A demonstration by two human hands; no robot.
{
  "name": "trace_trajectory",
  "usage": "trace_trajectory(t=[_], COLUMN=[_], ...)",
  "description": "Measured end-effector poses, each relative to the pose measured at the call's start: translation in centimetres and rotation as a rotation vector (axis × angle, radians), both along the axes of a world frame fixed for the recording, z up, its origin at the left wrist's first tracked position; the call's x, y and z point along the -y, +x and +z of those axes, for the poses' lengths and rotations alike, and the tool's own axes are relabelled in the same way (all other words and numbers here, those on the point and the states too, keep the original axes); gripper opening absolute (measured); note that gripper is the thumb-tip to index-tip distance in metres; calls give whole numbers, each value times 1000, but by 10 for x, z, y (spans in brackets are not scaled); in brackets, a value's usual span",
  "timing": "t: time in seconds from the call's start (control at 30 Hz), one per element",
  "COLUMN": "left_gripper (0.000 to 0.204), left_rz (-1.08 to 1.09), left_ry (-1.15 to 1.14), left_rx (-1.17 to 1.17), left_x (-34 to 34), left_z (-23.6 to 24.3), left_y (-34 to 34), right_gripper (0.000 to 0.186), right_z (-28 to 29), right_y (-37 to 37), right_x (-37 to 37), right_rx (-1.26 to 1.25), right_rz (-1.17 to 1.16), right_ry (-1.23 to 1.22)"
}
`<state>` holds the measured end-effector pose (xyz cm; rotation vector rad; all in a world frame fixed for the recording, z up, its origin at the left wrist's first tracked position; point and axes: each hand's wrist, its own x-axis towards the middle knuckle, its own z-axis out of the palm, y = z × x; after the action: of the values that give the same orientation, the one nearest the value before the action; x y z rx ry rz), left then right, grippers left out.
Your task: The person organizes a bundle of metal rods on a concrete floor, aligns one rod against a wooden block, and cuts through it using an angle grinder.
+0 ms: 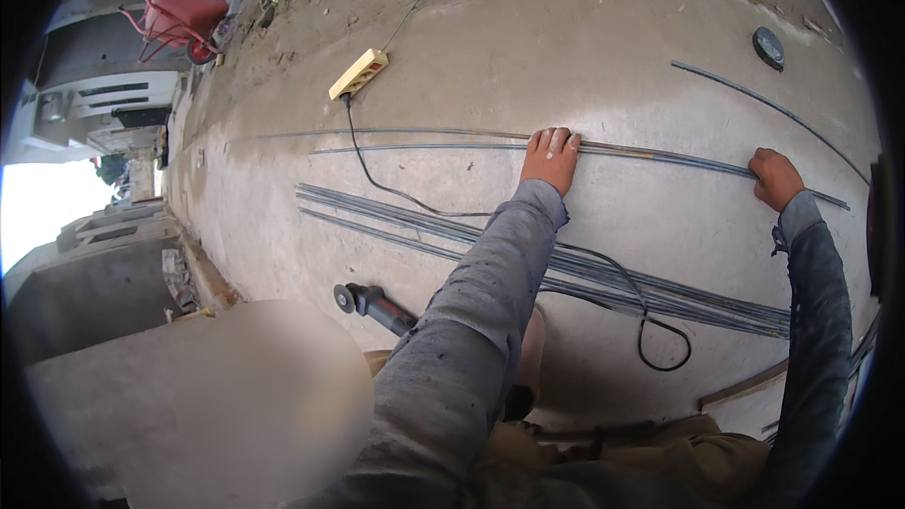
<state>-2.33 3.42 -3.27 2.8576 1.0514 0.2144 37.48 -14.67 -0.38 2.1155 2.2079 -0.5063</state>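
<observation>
Two or so thin steel bars (pixel 679 161) lie close together over the concrete floor, their far-left ends spreading apart. My left hand (pixel 551 160) is closed over them near their middle, fingers curled on the far side. Further right, my right hand (pixel 778 179) makes a fist around the same bars, and a short end sticks out past it. Nearer to me, a bundle of similar steel bars (pixel 405 217) lies slantwise on the floor, partly hidden beneath my left forearm. Both of my arms wear worn grey-blue sleeves.
An angle grinder (pixel 379 308) lies left of my left forearm. A yellow power strip (pixel 358 73) has a black cable (pixel 368 165) running under the bars. Beyond are a loose bar (pixel 754 99), a dark round object (pixel 768 48) and a red wheelbarrow (pixel 184 14).
</observation>
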Motion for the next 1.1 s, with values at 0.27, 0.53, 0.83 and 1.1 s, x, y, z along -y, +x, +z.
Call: trace_trajectory(t=[0.27, 0.53, 0.83, 1.1], left_gripper=[30, 25, 39, 31], left_rz=[-17, 64, -69, -196], left_ry=[-104, -224, -247, -288], left_rx=[-325, -495, -551, -486], left_x=[-42, -50, 9, 74], left_z=[17, 54, 52, 69], left_y=[-41, -52, 10, 88], right_gripper=[18, 37, 37, 27], right_z=[29, 67, 60, 69], right_y=[-18, -24, 73, 30], right_x=[23, 50, 184, 189], right_rx=[-200, 35, 128, 12], right_rz=[-227, -419, -494, -421], right_ry=[-71, -18, -31, -57])
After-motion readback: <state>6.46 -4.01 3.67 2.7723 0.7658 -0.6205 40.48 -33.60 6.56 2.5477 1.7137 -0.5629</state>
